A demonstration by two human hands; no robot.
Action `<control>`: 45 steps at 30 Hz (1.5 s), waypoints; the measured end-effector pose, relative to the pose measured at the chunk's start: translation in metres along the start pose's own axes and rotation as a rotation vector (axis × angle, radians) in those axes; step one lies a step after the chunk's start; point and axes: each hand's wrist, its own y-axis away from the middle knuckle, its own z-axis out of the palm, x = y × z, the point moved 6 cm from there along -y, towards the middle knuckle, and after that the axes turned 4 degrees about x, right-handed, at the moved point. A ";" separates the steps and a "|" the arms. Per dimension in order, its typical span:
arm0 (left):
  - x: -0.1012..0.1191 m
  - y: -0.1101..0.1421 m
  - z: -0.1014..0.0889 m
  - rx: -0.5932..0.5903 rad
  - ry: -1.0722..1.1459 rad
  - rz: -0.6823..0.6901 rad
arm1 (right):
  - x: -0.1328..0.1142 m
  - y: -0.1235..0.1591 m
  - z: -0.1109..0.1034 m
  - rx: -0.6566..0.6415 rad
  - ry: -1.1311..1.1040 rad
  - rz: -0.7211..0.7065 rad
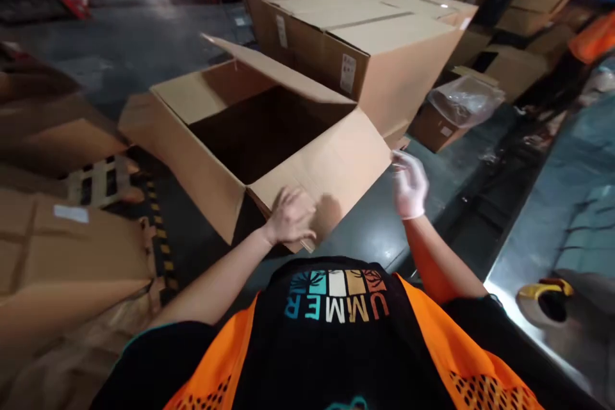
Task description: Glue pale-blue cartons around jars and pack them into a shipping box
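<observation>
In front of me a large cardboard box (206,166) has its top flaps spread and a dark inside. My left hand (291,214), bare and slightly blurred, rests over the near edge of the closest flap (336,166), thumb apart from the fingers. At that flap's right corner is my right hand (409,184), in a white glove, its fingers bent around the corner. The far flap (283,70) leans up against a bigger closed carton (408,83). Shadow hides the bottom of the open box.
A metal-topped table (552,205) runs along my right, with a yellow tape roll (542,300) on it. Cartons (72,250) stand on the left beside yellow-black floor tape (161,237). A plastic-topped box (437,122) sits behind right. An orange sleeve (593,38) shows far right.
</observation>
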 end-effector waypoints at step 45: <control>-0.013 0.269 0.003 -0.092 -0.329 -0.718 | 0.038 -0.196 0.089 -0.364 0.174 0.254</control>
